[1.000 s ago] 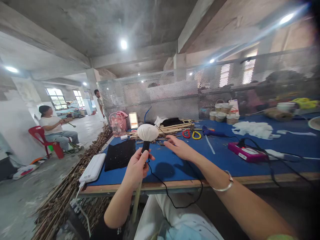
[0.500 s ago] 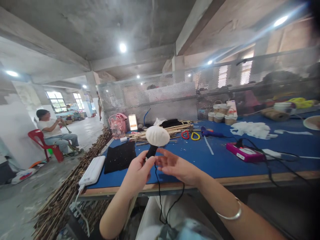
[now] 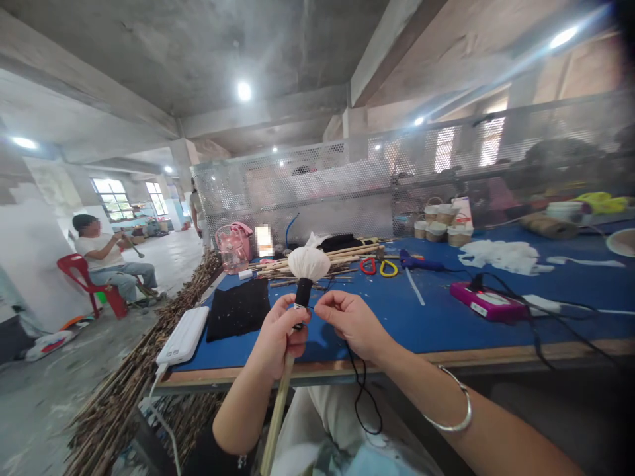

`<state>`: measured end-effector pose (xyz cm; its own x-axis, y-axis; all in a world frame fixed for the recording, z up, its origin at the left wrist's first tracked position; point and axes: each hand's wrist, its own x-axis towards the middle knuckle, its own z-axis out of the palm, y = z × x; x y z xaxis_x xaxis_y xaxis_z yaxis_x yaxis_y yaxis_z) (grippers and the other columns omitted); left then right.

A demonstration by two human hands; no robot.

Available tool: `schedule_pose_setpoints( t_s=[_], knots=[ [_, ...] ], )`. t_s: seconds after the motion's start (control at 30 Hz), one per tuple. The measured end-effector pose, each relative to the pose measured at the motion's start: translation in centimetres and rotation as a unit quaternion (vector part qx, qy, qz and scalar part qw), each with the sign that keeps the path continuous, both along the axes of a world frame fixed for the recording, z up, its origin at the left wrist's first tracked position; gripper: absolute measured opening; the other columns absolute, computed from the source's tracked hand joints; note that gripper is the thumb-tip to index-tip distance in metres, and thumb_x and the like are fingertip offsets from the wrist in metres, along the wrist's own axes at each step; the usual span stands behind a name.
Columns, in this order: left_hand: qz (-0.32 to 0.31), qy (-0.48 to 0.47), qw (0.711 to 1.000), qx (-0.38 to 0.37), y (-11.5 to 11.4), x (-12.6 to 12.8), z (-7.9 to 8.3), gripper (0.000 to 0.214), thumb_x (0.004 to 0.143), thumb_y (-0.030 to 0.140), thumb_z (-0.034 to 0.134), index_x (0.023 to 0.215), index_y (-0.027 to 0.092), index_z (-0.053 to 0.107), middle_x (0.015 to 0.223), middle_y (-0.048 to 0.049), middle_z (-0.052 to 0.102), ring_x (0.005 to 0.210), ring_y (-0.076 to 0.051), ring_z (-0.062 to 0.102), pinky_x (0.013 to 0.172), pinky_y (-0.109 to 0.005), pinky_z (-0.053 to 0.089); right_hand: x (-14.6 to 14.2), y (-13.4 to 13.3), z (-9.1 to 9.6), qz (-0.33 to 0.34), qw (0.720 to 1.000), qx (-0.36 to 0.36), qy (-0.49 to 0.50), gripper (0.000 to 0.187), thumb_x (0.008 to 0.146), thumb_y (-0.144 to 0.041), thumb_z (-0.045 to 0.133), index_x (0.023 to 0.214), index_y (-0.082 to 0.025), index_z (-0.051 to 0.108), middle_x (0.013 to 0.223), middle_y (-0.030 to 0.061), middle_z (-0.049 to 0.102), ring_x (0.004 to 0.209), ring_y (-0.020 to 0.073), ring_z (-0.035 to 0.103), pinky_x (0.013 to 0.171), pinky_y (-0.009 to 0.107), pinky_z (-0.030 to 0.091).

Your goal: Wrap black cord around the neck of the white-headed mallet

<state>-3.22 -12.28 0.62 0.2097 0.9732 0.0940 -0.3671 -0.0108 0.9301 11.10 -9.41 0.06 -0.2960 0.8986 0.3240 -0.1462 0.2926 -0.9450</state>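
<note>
My left hand [image 3: 284,330] is closed around a wooden stick [image 3: 276,416] just below its head. A white, rounded, pleated cloth head [image 3: 309,263] tops the stick, with a black wrapped band [image 3: 303,292] under it. To the right of the band, my right hand [image 3: 347,320] pinches a black cord [image 3: 361,390] between thumb and fingers. A short length of cord runs from the pinch to the band, and the rest hangs in a loop over my lap. My left fingers hide part of the stick.
On the blue table [image 3: 397,330] lie a black cloth [image 3: 237,309], a white power bank [image 3: 183,337], a bundle of sticks [image 3: 342,254], red scissors handles [image 3: 368,266], a glue gun [image 3: 421,263] and a magenta power box [image 3: 489,303]. A seated person [image 3: 106,254] is at far left.
The white head has tipped upright, showing the black band and the stick below. My right hand has gone from loosely spread fingers to a pinch on the cord, whose loop has swung right.
</note>
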Motion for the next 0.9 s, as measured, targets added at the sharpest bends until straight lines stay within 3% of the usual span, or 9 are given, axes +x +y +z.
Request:
schedule_pose_setpoints(
  t_s=[0.17, 0.37, 0.47, 0.57, 0.7, 0.9],
  knots=[
    [0.032, -0.045, 0.998, 0.007, 0.4, 0.1, -1.0, 0.036, 0.064, 0.029, 0.07, 0.08, 0.02, 0.039, 0.059, 0.0098, 0.041, 0.034, 0.002, 0.025, 0.029, -0.009, 0.016, 0.3, 1.6, -0.5, -0.013, 0.996, 0.074, -0.04, 0.023, 0.064, -0.034, 0.069, 0.066, -0.013, 0.06, 0.061, -0.0008, 0.057, 0.053, 0.008, 0.044, 0.05, 0.022, 0.034],
    [-0.011, -0.086, 0.996, 0.008, 1.9, -0.2, -1.7, 0.026, 0.07, 0.029, 0.066, 0.079, 0.016, 0.045, 0.071, 0.0024, 0.056, 0.039, 0.0, 0.039, 0.031, -0.009, 0.031, -0.3, 5.3, -0.2, 0.15, 0.987, -0.06, -0.016, 0.031, 0.06, -0.038, 0.072, 0.068, -0.016, 0.051, 0.047, -0.0081, 0.046, 0.033, 0.0015, 0.023, 0.032, 0.018, 0.014],
    [-0.003, -0.066, 0.998, -0.01, 3.0, -0.2, -2.1, 0.023, 0.073, 0.032, 0.062, 0.083, 0.015, 0.048, 0.071, -0.0002, 0.059, 0.043, -0.003, 0.047, 0.037, -0.014, 0.041, -0.2, 7.6, 0.2, 0.223, 0.971, -0.086, -0.028, 0.036, 0.059, -0.034, 0.075, 0.081, -0.017, 0.052, 0.043, -0.0117, 0.038, 0.032, 0.0015, 0.02, 0.03, 0.017, 0.009],
    [-0.007, -0.046, 0.998, -0.031, 3.8, 0.3, -2.8, 0.025, 0.076, 0.035, 0.058, 0.086, 0.014, 0.05, 0.067, -0.0017, 0.06, 0.042, -0.005, 0.047, 0.036, -0.015, 0.04, 0.4, 9.0, -0.2, 0.274, 0.955, -0.099, -0.047, 0.041, 0.059, -0.033, 0.075, 0.091, -0.015, 0.056, 0.046, -0.0105, 0.041, 0.033, 0.0008, 0.02, 0.031, 0.017, 0.007],
    [0.0, -0.032, 0.999, -0.037, 4.0, 1.4, -4.1, 0.029, 0.077, 0.041, 0.054, 0.084, 0.014, 0.05, 0.062, -0.0013, 0.059, 0.038, -0.004, 0.041, 0.033, -0.014, 0.032, 0.9, 9.3, -1.8, 0.25, 0.962, -0.11, -0.015, 0.042, 0.056, -0.032, 0.076, 0.088, -0.012, 0.058, 0.052, -0.0075, 0.047, 0.035, 0.0001, 0.021, 0.033, 0.018, 0.006],
    [0.175, 0.07, 0.981, 0.051, 4.3, 2.3, -5.7, 0.043, 0.072, 0.04, 0.06, 0.104, 0.019, 0.042, 0.073, 0.0021, 0.055, 0.043, -0.006, 0.049, 0.037, -0.017, 0.041, 0.5, 9.1, -2.9, 0.192, 0.976, -0.091, -0.041, 0.033, 0.061, -0.035, 0.073, 0.075, -0.014, 0.052, 0.041, -0.0113, 0.034, 0.033, 0.0014, 0.02, 0.033, 0.019, 0.009]
  ],
)
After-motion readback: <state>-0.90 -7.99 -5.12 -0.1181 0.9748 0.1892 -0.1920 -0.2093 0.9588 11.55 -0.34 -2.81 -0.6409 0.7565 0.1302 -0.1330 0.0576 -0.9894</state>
